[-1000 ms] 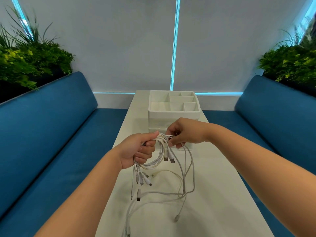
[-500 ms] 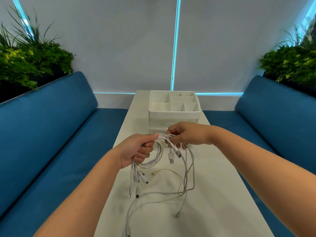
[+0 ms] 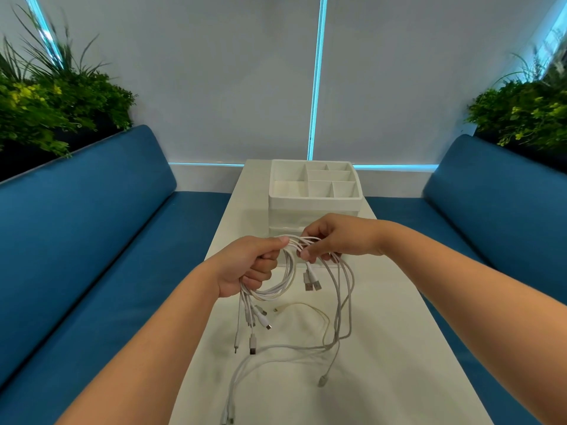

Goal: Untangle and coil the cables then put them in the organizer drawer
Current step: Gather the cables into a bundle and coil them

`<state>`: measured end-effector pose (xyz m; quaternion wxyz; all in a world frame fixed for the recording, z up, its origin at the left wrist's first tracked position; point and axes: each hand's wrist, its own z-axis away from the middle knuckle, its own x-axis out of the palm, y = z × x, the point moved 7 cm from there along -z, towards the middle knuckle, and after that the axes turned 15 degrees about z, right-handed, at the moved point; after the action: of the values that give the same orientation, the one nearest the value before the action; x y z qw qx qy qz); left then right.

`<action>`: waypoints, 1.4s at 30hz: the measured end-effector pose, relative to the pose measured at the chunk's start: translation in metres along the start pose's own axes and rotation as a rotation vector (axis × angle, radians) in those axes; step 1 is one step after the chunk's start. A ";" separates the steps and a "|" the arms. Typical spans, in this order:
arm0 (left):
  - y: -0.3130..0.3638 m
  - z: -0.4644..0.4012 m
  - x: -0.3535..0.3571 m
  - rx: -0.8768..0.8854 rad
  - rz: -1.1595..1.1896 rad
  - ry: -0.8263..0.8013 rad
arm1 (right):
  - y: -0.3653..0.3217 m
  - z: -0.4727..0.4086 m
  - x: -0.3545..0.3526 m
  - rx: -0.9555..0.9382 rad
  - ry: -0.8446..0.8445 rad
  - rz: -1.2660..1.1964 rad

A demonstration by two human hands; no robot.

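Note:
A tangle of white cables [image 3: 339, 305] hangs above the white table [image 3: 383, 348]. My left hand [image 3: 251, 262] grips a looped bunch of them, and several plug ends dangle below it. My right hand [image 3: 334, 240] pinches strands of the same bundle just to the right, with two USB plugs [image 3: 313, 283] hanging under it. Long loops trail down onto the table toward me. The white organizer [image 3: 314, 201] stands just behind my hands, its top divided into open compartments. My hands hide most of its drawer fronts.
Blue cushioned benches [image 3: 92, 228] run along both sides of the narrow table. Green plants [image 3: 52, 102] sit behind each bench back. A white blind covers the window at the far end.
My hands have shifted only slightly. The two USB plugs under my right hand hang a little lower, and the plug ends below my left hand have swung a little.

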<state>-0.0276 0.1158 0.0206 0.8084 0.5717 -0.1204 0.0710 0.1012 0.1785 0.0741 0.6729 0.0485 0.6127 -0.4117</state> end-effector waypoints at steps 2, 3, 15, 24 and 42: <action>-0.001 0.000 0.006 -0.016 0.113 -0.046 | -0.002 -0.002 -0.003 -0.022 0.052 0.039; -0.001 0.000 0.009 -0.019 0.169 -0.062 | -0.004 -0.002 -0.005 -0.037 0.097 0.063; 0.003 -0.010 0.013 0.223 0.222 0.094 | 0.011 -0.007 0.003 0.135 0.250 -0.259; 0.010 -0.009 0.015 0.319 -0.148 0.247 | 0.017 -0.005 0.009 0.120 0.084 -0.360; 0.012 -0.012 0.015 0.273 0.152 0.131 | 0.015 -0.019 0.009 -0.048 0.108 -0.426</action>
<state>-0.0147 0.1310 0.0313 0.7218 0.6595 -0.0996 0.1849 0.0941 0.1948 0.0552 0.5380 -0.0760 0.6537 -0.5266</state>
